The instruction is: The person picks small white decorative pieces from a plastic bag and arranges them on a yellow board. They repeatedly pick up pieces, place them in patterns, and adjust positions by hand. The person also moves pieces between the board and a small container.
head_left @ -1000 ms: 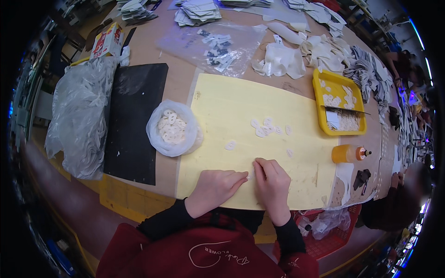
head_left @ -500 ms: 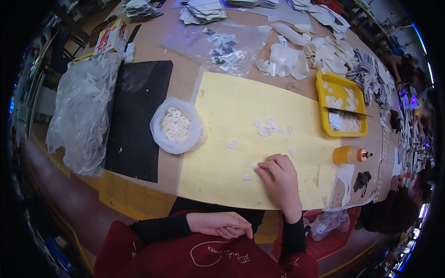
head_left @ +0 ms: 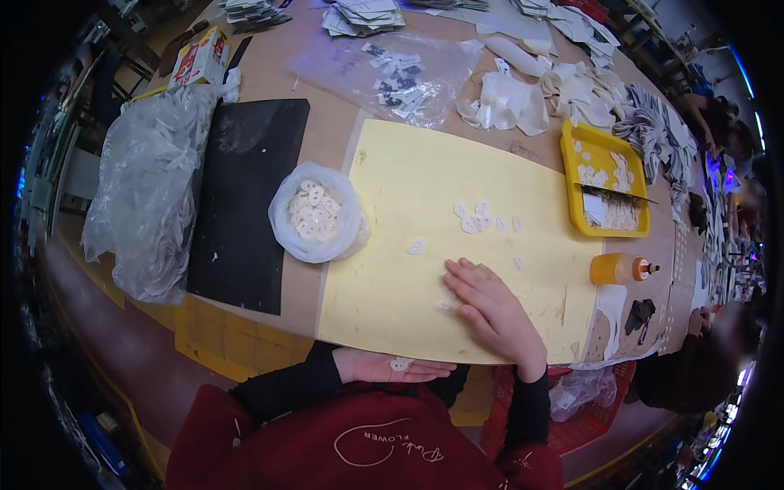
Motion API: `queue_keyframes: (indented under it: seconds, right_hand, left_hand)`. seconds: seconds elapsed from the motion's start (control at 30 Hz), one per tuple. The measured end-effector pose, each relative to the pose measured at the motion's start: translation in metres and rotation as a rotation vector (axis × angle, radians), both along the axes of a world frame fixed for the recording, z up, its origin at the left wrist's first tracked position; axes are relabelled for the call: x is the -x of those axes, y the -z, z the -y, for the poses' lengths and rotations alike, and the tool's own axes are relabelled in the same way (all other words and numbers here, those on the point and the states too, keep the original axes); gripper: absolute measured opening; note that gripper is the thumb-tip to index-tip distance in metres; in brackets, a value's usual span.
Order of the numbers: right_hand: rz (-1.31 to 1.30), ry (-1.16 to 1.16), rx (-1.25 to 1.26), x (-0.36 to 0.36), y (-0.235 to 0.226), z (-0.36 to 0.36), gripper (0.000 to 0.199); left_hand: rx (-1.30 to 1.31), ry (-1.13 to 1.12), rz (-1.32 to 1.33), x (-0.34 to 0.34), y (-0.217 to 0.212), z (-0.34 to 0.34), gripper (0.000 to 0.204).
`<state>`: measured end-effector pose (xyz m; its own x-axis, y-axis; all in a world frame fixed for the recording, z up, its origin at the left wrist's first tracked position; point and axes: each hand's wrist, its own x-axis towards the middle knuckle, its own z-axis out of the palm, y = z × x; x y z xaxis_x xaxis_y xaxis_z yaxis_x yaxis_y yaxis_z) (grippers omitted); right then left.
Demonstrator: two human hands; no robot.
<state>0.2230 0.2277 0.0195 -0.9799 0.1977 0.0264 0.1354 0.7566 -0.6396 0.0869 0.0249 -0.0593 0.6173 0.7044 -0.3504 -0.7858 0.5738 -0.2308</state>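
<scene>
My right hand lies open on the yellow sheet, its fingers stretched out and pointing to the left. Beside its thumb and partly under the fingers are small white oval pieces with dark marks or holes. Below the sheet's front edge, my left hand is palm up with straight fingers, and one or more of the same white pieces rest loose on its palm. Farther off, a loose cluster of white ovals lies on the sheet, with single ones around it.
A bag of white ovals stands left of the sheet, beside a black board and crumpled clear plastic. Right are a yellow tray and an orange bottle. Fabric pieces lie behind; a red basket is below.
My right hand has gone from a pinch on a white piece to lying flat. The left hand has uncurled at the table edge, showing white pieces on its palm.
</scene>
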Motion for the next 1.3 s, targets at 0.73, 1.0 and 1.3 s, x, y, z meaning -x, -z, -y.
queue_keyframes:
  seconds: [0.73, 1.0, 1.3]
  right_hand:
    - [-0.002, -0.457, 0.258, -0.027, 0.0, 0.064, 0.043]
    - [-0.014, -0.351, 0.328, -0.025, -0.027, 0.04, 0.042]
    - [-0.253, -0.016, 0.266, -0.039, -0.042, 0.022, 0.03]
  left_hand:
    - [-0.133, -0.31, 0.542, -0.038, 0.091, 0.037, 0.039]
    - [0.38, -0.105, -0.085, -0.022, 0.011, 0.014, 0.031]
    - [-0.185, 0.041, -0.395, 0.03, -0.087, 0.03, 0.054]
